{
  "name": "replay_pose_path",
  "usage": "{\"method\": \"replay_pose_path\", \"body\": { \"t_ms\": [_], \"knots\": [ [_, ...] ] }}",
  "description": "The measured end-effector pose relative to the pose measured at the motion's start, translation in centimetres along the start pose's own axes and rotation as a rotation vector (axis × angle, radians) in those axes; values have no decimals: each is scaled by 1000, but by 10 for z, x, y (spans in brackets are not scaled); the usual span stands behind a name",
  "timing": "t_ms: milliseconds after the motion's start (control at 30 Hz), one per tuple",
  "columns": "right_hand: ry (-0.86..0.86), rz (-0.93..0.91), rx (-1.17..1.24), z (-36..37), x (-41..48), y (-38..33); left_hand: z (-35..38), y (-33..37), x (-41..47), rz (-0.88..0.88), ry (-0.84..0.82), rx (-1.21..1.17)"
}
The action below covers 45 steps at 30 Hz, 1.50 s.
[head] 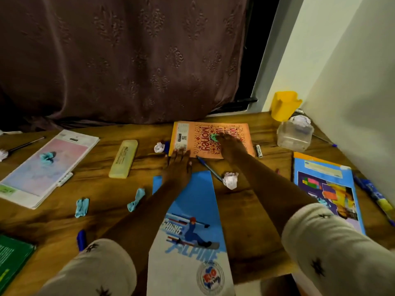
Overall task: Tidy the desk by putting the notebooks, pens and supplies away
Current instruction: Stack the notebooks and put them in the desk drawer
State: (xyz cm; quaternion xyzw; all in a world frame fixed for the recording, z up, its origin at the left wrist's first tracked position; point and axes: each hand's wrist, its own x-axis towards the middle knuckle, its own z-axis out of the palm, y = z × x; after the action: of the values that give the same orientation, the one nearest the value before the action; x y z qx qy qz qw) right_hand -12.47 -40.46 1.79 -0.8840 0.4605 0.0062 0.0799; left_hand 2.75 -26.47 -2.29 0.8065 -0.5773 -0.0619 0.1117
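Orange paperback book (192, 142), lettered "Money", lies flat at the back centre of the brown wooden desk (245, 210). My left hand (178, 167) presses its near left corner with straight, flat fingers; this pressure should stop the cover sliding. My right hand (230, 146) rests on the cover at the small crumpled green paper scrap (214, 137). I cannot tell whether the fingertips pinch it. Lift the scrap clear before the book.

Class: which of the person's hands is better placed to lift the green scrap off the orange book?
Right. The right hand lies on the orange book with fingertips at the green scrap; the left hand sits at the book's near corner.
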Motion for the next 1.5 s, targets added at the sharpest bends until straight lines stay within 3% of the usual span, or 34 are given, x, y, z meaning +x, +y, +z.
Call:
{"method": "replay_pose_path", "body": {
  "t_ms": [200,333,433,533,633,867,933,1033,1100,1200,1333,1500],
  "knots": [
    [97,-106,-52,19,-36,31,10,-5,5,-11,30,30],
    [243,-9,88,1,-28,24,11,-5,3,-18,39,31],
    [164,-75,169,-8,11,0,12,-6,2,-19,52,20],
    [14,-232,41,5,31,-21,14,-8,3,-19,62,19],
    [13,-265,-20,12,11,-17,14,-9,3,-22,48,21],
    [-85,-255,108,17,-68,48,18,-12,4,-8,50,29],
    [-59,-282,245,9,-82,53,18,-12,4,-10,43,28],
    [23,-132,527,-5,-78,55,16,-11,3,-10,30,30],
    [52,10,579,-11,-56,60,14,-10,3,-8,22,36],
    [-38,56,366,-15,-21,61,14,-10,3,-8,9,62],
    [-312,-58,113,-9,4,51,17,-11,4,-12,18,99],
    [-261,-323,-453,-18,11,46,19,-12,4,-15,38,110]
  ]
}}
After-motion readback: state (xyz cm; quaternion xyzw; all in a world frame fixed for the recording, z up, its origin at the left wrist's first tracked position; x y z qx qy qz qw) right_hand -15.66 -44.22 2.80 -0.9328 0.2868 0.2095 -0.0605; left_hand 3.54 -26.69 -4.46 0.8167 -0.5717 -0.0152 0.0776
